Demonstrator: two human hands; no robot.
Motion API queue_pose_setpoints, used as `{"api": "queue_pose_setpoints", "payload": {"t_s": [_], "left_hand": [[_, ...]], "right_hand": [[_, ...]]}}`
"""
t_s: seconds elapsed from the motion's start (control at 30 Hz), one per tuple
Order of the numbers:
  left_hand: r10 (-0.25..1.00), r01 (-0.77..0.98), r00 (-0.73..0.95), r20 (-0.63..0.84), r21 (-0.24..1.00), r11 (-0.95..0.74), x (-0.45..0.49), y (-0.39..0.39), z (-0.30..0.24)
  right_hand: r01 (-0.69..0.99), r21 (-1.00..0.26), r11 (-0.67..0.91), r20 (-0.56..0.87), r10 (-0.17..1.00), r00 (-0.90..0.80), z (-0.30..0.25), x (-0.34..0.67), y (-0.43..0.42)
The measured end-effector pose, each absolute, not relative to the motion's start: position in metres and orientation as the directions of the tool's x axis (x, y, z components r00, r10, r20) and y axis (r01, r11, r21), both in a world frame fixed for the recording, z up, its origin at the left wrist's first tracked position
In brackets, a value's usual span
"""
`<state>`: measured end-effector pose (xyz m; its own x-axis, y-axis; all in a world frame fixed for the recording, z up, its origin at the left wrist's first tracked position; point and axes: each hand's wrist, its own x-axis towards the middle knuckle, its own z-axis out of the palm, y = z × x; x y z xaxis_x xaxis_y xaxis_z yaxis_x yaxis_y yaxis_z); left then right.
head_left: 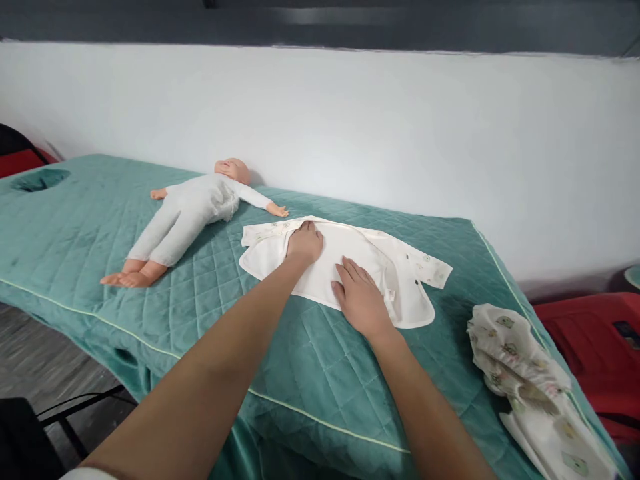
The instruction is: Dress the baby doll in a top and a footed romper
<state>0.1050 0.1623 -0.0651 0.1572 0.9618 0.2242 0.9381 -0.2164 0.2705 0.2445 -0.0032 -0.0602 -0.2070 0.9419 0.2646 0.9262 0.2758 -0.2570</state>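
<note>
A cream baby garment (400, 280) lies spread flat on a teal quilted table cover (75, 247). My left hand (303, 243) rests on the garment's upper left part with the fingers curled down onto the cloth. My right hand (361, 297) lies flat and open on the garment's middle, fingers stretched out. A baby doll (193, 210) in a white one-piece suit lies on its back to the left of the garment, one arm reaching toward the cloth.
A crumpled pile of printed baby clothes (520, 373) sits at the table's right front corner. A white wall runs behind the table. A red seat (595, 347) stands at the right, another red object (20, 161) at far left. The cover has a face hole (43, 179).
</note>
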Motion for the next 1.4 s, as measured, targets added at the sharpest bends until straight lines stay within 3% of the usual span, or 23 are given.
{"api": "queue_pose_setpoints", "payload": {"t_s": [0.3, 0.77, 0.87, 0.97, 1.1, 1.27, 1.4], "left_hand": [[0.955, 0.939, 0.158, 0.252, 0.26, -0.224, 0.105, 0.153, -0.06], [0.903, 0.899, 0.332, 0.272, 0.2, -0.39, 0.11, 0.104, -0.057], [0.816, 0.78, 0.513, 0.267, 0.252, -0.573, 0.09, 0.072, -0.056], [0.704, 0.595, 0.632, 0.324, 0.379, -0.708, 0.041, 0.058, -0.042], [0.804, 0.576, 0.449, 0.391, 0.562, -0.594, -0.064, 0.083, -0.006], [0.863, 0.746, 0.056, 0.501, 0.554, -0.37, -0.2, 0.151, 0.016], [0.966, 0.773, -0.196, 0.168, 0.633, 0.046, -0.26, 0.187, 0.001]], "right_hand": [[0.945, -0.227, 0.236, 0.178, 0.964, -0.198, -0.058, 0.232, -0.018], [0.973, -0.217, 0.075, 0.257, 0.966, -0.017, -0.064, 0.184, -0.094], [0.976, -0.208, 0.058, 0.283, 0.959, 0.003, -0.064, 0.171, -0.099], [0.964, -0.2, 0.173, 0.307, 0.946, -0.106, -0.05, 0.149, -0.083], [0.9, -0.254, 0.354, 0.326, 0.908, -0.265, -0.016, 0.107, -0.015], [0.814, -0.352, 0.463, 0.391, 0.862, -0.321, 0.008, 0.053, 0.129], [0.799, -0.489, 0.35, 0.344, 0.919, -0.192, 0.012, 0.012, 0.247]]}}
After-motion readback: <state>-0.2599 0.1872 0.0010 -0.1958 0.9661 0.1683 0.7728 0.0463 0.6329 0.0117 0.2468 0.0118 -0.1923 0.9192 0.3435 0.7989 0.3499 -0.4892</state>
